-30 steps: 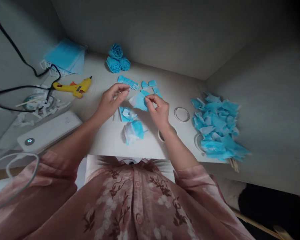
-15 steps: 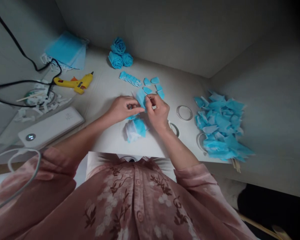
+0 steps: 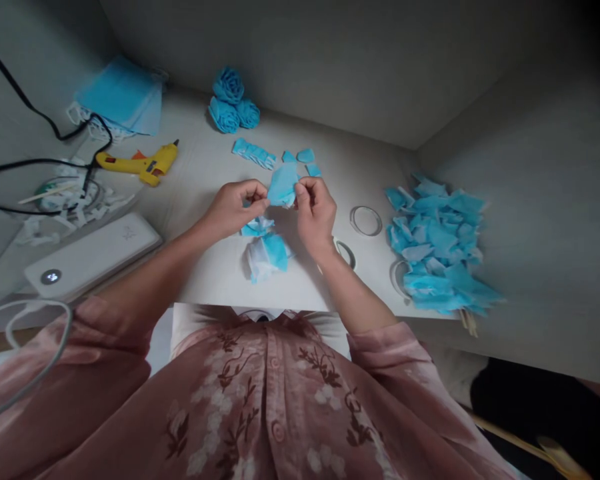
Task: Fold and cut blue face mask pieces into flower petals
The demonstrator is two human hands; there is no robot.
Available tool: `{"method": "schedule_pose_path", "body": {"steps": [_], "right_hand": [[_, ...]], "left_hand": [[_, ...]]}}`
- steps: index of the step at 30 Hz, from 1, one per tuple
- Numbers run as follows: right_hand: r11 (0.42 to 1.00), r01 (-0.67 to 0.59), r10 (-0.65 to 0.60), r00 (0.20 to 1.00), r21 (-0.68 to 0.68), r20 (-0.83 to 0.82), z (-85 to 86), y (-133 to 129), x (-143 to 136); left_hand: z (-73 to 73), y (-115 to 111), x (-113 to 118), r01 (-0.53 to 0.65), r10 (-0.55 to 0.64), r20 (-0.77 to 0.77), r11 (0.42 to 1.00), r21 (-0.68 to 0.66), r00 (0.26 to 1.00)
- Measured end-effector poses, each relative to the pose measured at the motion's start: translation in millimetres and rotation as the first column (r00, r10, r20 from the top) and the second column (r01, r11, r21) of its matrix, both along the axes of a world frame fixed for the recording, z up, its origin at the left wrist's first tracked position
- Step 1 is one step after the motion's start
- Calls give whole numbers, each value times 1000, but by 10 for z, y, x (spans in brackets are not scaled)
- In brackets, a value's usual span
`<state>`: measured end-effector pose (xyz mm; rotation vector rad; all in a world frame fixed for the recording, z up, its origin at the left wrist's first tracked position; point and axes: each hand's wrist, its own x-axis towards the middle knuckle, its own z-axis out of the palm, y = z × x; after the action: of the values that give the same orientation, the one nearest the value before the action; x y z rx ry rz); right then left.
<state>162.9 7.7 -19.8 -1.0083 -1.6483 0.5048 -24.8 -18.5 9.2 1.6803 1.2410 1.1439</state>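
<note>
A small blue fabric petal [image 3: 283, 186], thin and flat, is stretched between my hands above the table. My left hand [image 3: 239, 206] pinches its lower left corner between thumb and finger. At its right edge my right hand [image 3: 316, 207] pinches it the same way. Below the hands lie crumpled blue and white scraps [image 3: 267, 257] of the same thin material. Just beyond the held piece are several small cut blue pieces [image 3: 306, 155] and a pleated blue strip [image 3: 254, 153]. Three blue fabric roses [image 3: 229, 100] are grouped farther back.
To the left are a yellow glue gun [image 3: 143, 165], a stack of blue face masks [image 3: 120, 97], a white power bank [image 3: 95, 255] and white scraps [image 3: 83, 207]. On the right, a tape roll [image 3: 366, 221] lies beside a heap of blue pieces [image 3: 437, 240]. Walls enclose the table's back and right.
The blue petal has turned from tilted and narrow to spread flat between my hands. My left hand has shifted its pinch to the lower left corner. The whole view has shifted slightly.
</note>
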Motion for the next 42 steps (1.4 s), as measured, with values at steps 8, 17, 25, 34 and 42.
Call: {"method": "schedule_pose_path", "body": {"steps": [8, 17, 25, 34, 42], "right_hand": [[995, -14, 7, 998, -103, -68, 77, -37, -5], [985, -82, 71, 995, -153, -72, 52, -33, -14], [947, -227, 207, 972, -228, -110, 80, -31, 0], [979, -120, 124, 992, -165, 11, 16, -1, 10], [982, -127, 135, 990, -139, 48, 37, 90, 82]], "left_hand": [[43, -37, -18, 40, -38, 37, 998, -45, 999], [-46, 3, 6, 2, 1, 65, 999, -46, 998], [-14, -4, 3, -33, 36, 135, 999, -29, 990], [7, -30, 30, 16, -9, 91, 997, -74, 996], [-25, 7, -3, 42, -37, 72, 996, -78, 997]]}}
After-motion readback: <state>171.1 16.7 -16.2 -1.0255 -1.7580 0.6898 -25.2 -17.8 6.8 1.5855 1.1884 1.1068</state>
